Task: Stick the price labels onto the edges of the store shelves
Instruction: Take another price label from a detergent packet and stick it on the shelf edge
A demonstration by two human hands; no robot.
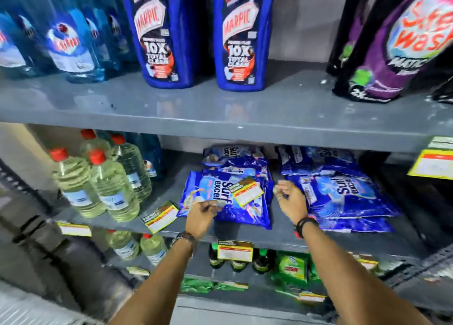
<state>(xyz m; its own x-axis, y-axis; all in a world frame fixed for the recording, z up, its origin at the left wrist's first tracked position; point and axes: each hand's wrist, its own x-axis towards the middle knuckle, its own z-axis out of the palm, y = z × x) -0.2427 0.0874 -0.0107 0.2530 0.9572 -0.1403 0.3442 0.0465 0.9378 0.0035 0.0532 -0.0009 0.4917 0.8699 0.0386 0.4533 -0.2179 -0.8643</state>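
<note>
My left hand (202,214) hovers over the middle shelf (274,236), its fingers pinched on a thin, blurred translucent strip (195,199). My right hand (290,199) is a little to the right, fingers curled together; whether it holds anything is too blurred to tell. Between the hands a loose yellow price label (246,190) lies on a blue Surf Excel packet (228,202). A second loose label (160,216) lies on the shelf to the left. One label (235,251) is stuck on the shelf's front edge below my left wrist.
Clear bottles with red caps (98,185) stand to the left and more Surf Excel packets (343,192) lie to the right. The upper shelf (220,126) carries blue Harpic bottles (161,35). Other labels sit on the edges at the left (74,229) and upper right (434,165).
</note>
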